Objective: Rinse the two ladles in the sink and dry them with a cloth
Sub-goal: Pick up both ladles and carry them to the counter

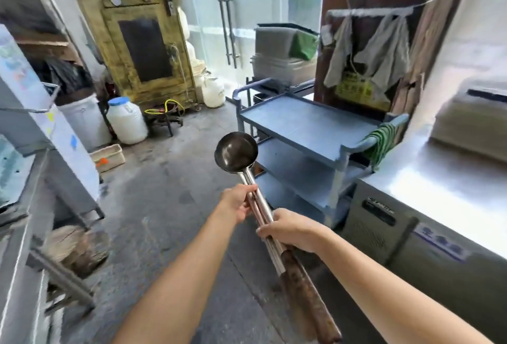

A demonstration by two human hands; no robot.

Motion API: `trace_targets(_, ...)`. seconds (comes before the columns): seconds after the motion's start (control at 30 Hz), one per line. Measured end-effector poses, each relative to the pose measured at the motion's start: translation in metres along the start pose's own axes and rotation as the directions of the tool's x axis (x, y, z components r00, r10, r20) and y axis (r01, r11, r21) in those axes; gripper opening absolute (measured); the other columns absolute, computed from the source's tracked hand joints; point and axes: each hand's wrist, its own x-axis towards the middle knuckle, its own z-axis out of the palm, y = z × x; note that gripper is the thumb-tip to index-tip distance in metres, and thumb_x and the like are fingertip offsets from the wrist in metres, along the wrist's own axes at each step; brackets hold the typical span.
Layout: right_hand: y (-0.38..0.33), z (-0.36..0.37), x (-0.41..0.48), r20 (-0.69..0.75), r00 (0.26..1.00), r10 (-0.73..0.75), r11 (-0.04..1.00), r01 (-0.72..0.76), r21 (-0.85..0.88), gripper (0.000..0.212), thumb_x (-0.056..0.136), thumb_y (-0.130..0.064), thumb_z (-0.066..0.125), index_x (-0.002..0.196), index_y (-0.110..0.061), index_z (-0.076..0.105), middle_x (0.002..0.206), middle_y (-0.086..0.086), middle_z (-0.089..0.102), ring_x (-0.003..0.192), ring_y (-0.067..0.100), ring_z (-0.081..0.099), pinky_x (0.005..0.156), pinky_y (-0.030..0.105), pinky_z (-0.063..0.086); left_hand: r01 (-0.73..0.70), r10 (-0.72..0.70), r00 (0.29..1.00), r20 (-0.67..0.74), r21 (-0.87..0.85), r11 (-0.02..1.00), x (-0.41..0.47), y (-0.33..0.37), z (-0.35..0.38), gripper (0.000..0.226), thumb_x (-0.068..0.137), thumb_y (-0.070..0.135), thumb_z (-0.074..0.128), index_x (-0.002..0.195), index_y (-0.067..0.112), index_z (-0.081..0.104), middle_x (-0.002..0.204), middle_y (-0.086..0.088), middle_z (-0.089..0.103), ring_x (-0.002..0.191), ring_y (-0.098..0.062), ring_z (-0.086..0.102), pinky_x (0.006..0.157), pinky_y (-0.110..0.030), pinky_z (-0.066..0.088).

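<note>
Two steel ladles (236, 152) are stacked together, bowls nested and pointing away from me, over the concrete floor. Their metal shafts run back to brown wooden handles (307, 294) that reach the lower edge of the view. My left hand (238, 201) grips the shafts just behind the bowls. My right hand (290, 229) holds the shafts further back, close to where the wood begins. Grey cloths (384, 50) hang from a rail on the wall at the right. No sink is in view.
A blue three-shelf cart (310, 124) stands ahead on the right with a green striped cloth (381, 143) over its handle. A steel counter (444, 190) runs along the right. White tubs (126, 121), a gold cabinet (142, 42) and steel shelving (33, 206) line the left.
</note>
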Motion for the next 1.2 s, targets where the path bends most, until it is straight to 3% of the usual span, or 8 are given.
trace_targets(0.07,0.027,-0.03,-0.007,-0.072,0.997,0.039,0.999,-0.036,0.035,0.021,0.091,-0.033,0.065,0.1,-0.014,0.06,0.083,0.0,0.058,0.07,0.013,0.054,0.058,0.026,0.041,0.017,-0.021,0.996,0.09,0.045,0.999,0.008,-0.003,0.052,0.012,0.09,0.006,0.062,0.101,0.005,0.058,0.076,-0.012,0.061,0.055,-0.019,0.065,0.047,-0.026,0.053)
trace_targets(0.13,0.052,-0.055,-0.01,-0.126,0.989,0.074,0.995,-0.065,0.078,0.018,0.09,-0.031,0.066,0.091,-0.015,0.058,0.077,-0.001,0.055,0.063,0.012,0.05,0.054,0.026,0.038,0.045,-0.058,0.985,0.163,0.083,0.996,0.015,-0.007,0.096,0.003,0.092,0.006,0.06,0.094,0.006,0.058,0.076,-0.012,0.061,0.064,-0.02,0.063,0.054,-0.028,0.054)
trace_targets(0.37,0.142,-0.144,-0.014,-0.303,0.92,0.247,0.951,-0.171,0.256,0.02,0.076,-0.035,0.066,0.081,-0.016,0.063,0.08,0.005,0.064,0.073,0.02,0.06,0.072,0.038,0.052,0.078,-0.15,0.914,0.377,0.199,0.977,0.062,-0.027,0.256,0.022,0.086,0.005,0.064,0.107,-0.003,0.063,0.081,-0.016,0.066,0.067,-0.024,0.066,0.05,-0.029,0.054)
trace_targets(0.57,0.195,-0.213,-0.038,-0.378,0.848,0.371,0.897,-0.222,0.383,0.015,0.084,-0.025,0.065,0.084,-0.013,0.055,0.08,0.007,0.055,0.072,0.019,0.051,0.067,0.033,0.041,0.068,-0.238,0.815,0.529,0.321,0.945,0.076,-0.046,0.379,0.027,0.086,0.007,0.068,0.111,-0.001,0.06,0.086,-0.014,0.062,0.073,-0.025,0.062,0.06,-0.034,0.053)
trace_targets(0.73,0.244,-0.252,-0.068,-0.451,0.754,0.478,0.844,-0.252,0.474,0.017,0.084,-0.026,0.065,0.081,-0.013,0.054,0.075,0.004,0.052,0.065,0.017,0.048,0.066,0.033,0.04,0.05,-0.315,0.714,0.626,0.402,0.914,0.067,-0.069,0.472,0.03,0.084,0.007,0.068,0.112,-0.004,0.062,0.09,-0.017,0.06,0.072,-0.026,0.063,0.052,-0.03,0.054)
trace_targets(0.87,0.279,-0.267,-0.099,-0.481,0.668,0.568,0.78,-0.25,0.574,0.02,0.08,-0.031,0.067,0.086,-0.014,0.058,0.081,0.006,0.056,0.074,0.02,0.053,0.072,0.037,0.044,0.061,-0.385,0.619,0.684,0.447,0.892,0.043,-0.096,0.529,0.038,0.081,0.005,0.069,0.116,-0.006,0.061,0.099,-0.019,0.06,0.087,-0.03,0.064,0.065,-0.035,0.058)
trace_targets(1.03,0.315,-0.269,-0.151,-0.496,0.553,0.669,0.701,-0.25,0.668,0.025,0.079,-0.035,0.067,0.091,-0.014,0.062,0.085,0.007,0.061,0.076,0.021,0.059,0.073,0.039,0.05,0.064,-0.471,0.498,0.728,0.511,0.857,-0.002,-0.138,0.582,0.035,0.082,0.001,0.067,0.116,-0.005,0.059,0.098,-0.019,0.061,0.082,-0.03,0.066,0.06,-0.034,0.058)
trace_targets(1.2,0.354,-0.26,-0.212,-0.505,0.457,0.732,0.641,-0.211,0.738,0.014,0.082,-0.028,0.066,0.082,-0.017,0.058,0.083,0.007,0.061,0.076,0.022,0.06,0.077,0.038,0.052,0.035,-0.543,0.422,0.726,0.585,0.81,-0.062,-0.189,0.627,0.036,0.081,0.001,0.065,0.116,-0.005,0.059,0.097,-0.019,0.059,0.084,-0.031,0.064,0.064,-0.036,0.057)
